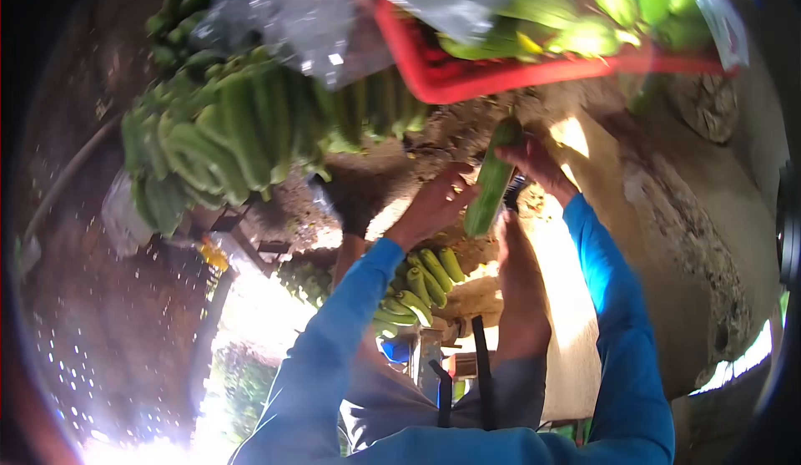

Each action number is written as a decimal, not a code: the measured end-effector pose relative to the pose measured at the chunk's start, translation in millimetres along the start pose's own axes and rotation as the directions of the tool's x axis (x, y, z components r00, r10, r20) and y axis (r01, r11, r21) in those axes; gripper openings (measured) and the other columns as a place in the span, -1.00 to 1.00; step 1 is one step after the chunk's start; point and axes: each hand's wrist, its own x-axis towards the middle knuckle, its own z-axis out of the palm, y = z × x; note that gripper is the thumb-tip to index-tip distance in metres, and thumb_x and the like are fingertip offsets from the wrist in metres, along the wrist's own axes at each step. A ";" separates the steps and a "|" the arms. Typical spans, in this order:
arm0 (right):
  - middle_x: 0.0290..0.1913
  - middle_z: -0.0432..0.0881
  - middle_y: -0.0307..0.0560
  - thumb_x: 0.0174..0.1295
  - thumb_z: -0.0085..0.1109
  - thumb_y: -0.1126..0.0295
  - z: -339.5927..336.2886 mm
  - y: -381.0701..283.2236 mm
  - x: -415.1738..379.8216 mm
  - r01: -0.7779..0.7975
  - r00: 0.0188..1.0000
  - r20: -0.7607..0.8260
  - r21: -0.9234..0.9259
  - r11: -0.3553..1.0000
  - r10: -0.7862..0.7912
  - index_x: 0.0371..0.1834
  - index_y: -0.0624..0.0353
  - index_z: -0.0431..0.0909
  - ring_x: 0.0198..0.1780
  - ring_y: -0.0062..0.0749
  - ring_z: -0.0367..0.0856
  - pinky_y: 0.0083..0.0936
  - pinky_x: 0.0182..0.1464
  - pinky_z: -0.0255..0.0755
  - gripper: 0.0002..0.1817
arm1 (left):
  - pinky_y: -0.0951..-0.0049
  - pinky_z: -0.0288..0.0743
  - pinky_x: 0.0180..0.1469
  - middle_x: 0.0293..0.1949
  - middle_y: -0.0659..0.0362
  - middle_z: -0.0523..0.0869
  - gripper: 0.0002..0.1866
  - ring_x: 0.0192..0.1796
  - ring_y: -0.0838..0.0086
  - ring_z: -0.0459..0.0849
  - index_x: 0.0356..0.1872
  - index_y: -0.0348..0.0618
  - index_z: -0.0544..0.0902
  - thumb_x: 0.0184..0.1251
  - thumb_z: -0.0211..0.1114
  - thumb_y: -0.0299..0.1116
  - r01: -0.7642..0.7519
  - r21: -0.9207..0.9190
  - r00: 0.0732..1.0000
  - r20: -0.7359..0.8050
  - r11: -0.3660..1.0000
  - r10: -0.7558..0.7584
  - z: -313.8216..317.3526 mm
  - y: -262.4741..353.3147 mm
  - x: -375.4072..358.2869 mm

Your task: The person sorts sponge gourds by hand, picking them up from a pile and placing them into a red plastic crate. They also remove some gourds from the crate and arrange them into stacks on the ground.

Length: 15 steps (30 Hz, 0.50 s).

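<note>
A long green gourd (492, 183) slants across the middle of the view, its thin stem end up and its blunt end down. My right hand (538, 164) is closed around its upper part from the right side. To its left, my left hand (434, 202) has its fingers apart and slightly bent, with the fingertips right by the gourd's side. Under the hands lies brown, sunlit dirt ground (392, 177).
A big stack of similar green gourds (242, 123) lies at the upper left, with clear plastic (284, 18) over its top. A red crate (434, 81) holding green gourds (609, 6) stands at the upper right. More gourds (430, 277) lie near my legs.
</note>
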 end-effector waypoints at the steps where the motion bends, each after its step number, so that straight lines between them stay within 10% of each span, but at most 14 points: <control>1: -0.11 0.73 0.00 0.16 0.35 0.13 15.4 -2.3 -7.5 -0.015 0.999 0.044 0.074 0.997 0.012 0.04 0.26 0.59 -0.05 -0.41 0.70 -0.44 0.00 0.61 -0.51 | 0.19 0.56 0.02 0.10 -0.15 0.61 -0.22 0.07 0.00 0.67 0.37 -0.15 0.22 0.33 0.17 0.18 -0.089 -0.022 0.996 -0.036 0.996 0.088 14.8 -2.8 -0.3; 5: -0.10 0.66 -0.16 0.32 0.23 0.07 165.5 -60.7 34.3 0.198 0.978 0.066 0.002 0.980 -0.198 0.06 0.28 0.56 -0.12 -0.53 0.63 -0.55 -0.05 0.55 -0.52 | 0.13 0.58 -0.02 -0.08 -0.28 0.66 -0.28 -0.04 -0.04 0.71 0.19 -0.33 0.35 0.31 0.23 0.13 0.156 0.087 0.902 -0.419 0.984 -0.106 -66.1 -7.6 -87.8; 8: -0.10 0.65 -0.11 0.39 0.09 0.00 218.3 -91.0 34.7 -0.018 0.983 0.167 0.486 0.874 -0.073 0.06 0.25 0.54 -0.16 -0.47 0.67 -0.47 -0.09 0.59 -0.50 | 0.42 0.56 0.04 0.00 0.05 0.66 -0.40 0.01 0.39 0.64 0.27 -0.28 0.35 0.30 0.39 -0.28 -0.366 -0.135 0.766 -0.605 0.921 0.216 -103.1 -50.1 -132.5; 9: -0.15 0.66 -0.10 0.41 0.03 -0.06 233.3 -96.1 42.3 0.002 0.976 0.187 0.514 0.858 -0.114 0.04 0.24 0.55 -0.20 -0.44 0.69 -0.43 -0.12 0.61 -0.47 | 0.44 0.54 0.08 0.02 0.05 0.64 -0.41 0.07 0.41 0.60 0.25 -0.30 0.36 0.28 0.40 -0.33 -0.619 -0.380 0.691 -0.680 0.687 0.246 -117.5 -49.2 -144.5; 11: -0.24 0.63 -0.11 0.42 -0.08 -0.15 255.8 -112.6 58.1 0.033 0.989 0.125 0.366 0.930 -0.084 -0.07 0.21 0.53 -0.28 -0.43 0.65 -0.49 -0.17 0.55 -0.44 | 0.35 0.55 0.01 0.00 -0.08 0.67 -0.42 0.00 0.26 0.66 0.19 -0.40 0.36 0.31 0.32 -0.20 -0.100 -0.016 0.611 -0.790 0.995 0.049 -161.8 2.3 -195.4; 15: -0.34 0.57 -0.18 0.39 -0.06 -0.21 267.0 -103.7 71.7 0.147 0.989 0.030 -0.002 0.989 -0.147 -0.23 0.17 0.51 -0.34 -0.52 0.58 -0.55 -0.23 0.49 -0.42 | 0.16 0.50 0.07 0.03 -0.20 0.62 -0.37 0.02 0.01 0.63 0.25 -0.36 0.34 0.29 0.30 -0.16 0.007 0.183 0.494 -0.855 0.983 0.155 -232.7 -10.7 -203.7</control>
